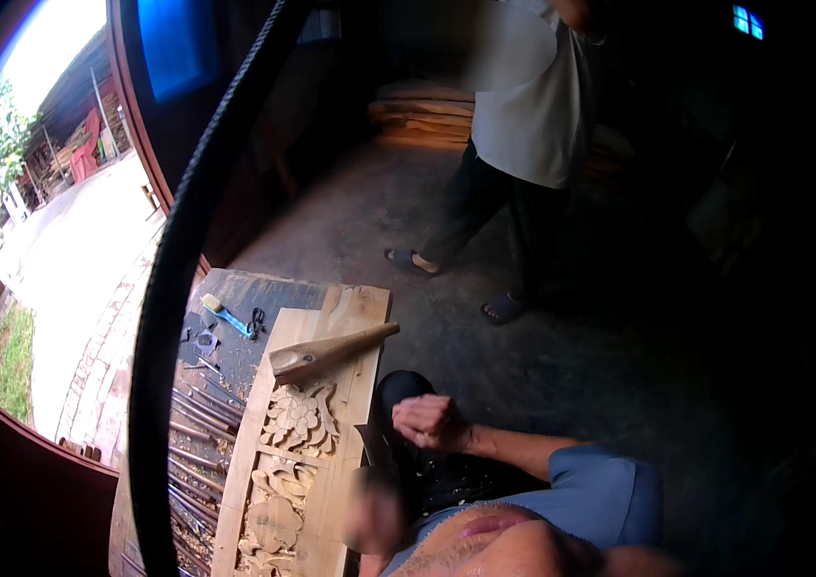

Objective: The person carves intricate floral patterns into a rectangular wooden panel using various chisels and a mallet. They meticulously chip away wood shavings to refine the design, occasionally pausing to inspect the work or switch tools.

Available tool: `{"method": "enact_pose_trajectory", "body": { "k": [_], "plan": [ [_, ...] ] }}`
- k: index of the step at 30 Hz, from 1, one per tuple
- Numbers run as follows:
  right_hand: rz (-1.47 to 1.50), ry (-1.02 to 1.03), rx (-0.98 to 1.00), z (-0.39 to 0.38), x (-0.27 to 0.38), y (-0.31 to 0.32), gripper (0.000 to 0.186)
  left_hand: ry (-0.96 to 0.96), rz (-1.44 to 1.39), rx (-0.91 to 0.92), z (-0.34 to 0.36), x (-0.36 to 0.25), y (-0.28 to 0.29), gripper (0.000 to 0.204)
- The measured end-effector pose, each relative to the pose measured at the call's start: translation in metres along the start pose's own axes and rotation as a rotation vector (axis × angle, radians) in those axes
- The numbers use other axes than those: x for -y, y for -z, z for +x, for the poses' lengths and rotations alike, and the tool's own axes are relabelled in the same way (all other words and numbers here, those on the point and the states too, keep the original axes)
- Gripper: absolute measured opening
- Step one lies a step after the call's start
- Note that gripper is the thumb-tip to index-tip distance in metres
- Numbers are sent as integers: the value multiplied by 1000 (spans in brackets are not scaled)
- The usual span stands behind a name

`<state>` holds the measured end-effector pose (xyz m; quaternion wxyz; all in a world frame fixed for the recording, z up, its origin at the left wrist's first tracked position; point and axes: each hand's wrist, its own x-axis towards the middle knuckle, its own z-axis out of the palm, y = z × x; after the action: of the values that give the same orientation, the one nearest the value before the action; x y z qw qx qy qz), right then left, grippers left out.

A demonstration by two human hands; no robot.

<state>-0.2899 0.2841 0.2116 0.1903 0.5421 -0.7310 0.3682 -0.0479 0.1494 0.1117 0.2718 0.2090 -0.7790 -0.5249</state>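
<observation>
My right hand (429, 422) is raised over my dark-clad knee, to the right of a carved wooden panel (362, 361). Its fingers are curled together, and whatever they hold, if anything, is hidden. Close to the panel's near right edge is my left hand (376, 519), too blurred for its fingers to show. Flowers and leaves stand in relief on the panel, with pale shavings among them. Across its far part lies a wooden mallet (317, 358), its handle pointing right and touched by neither hand.
Several carving chisels (198, 471) lie on the workbench (264, 284) left of the panel. Farther back is a blue-handled brush (227, 315). A person (533, 144) in a light shirt and sandals stands beyond the bench, near stacked boards (422, 113). A bright doorway opens at left.
</observation>
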Motion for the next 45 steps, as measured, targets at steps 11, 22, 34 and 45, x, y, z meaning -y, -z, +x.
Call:
{"method": "enact_pose_trajectory", "body": {
  "k": [11, 22, 34, 45],
  "plan": [
    [-193, -121, 30, -2, 17, -19, 27, -19, 61, 234, 5, -26, 27, 19],
    [-200, -103, 24, 2, 18, -19, 26, -190, 370, 70, 0, -28, 12, 18],
    [-191, -86, 11, 2, 14, -20, 24, -221, 16, 19, 9, -61, 20, 7],
    [-214, -102, 16, 7, 21, -23, 23, -117, 44, 61, 10, -59, 35, 18]
  ]
}}
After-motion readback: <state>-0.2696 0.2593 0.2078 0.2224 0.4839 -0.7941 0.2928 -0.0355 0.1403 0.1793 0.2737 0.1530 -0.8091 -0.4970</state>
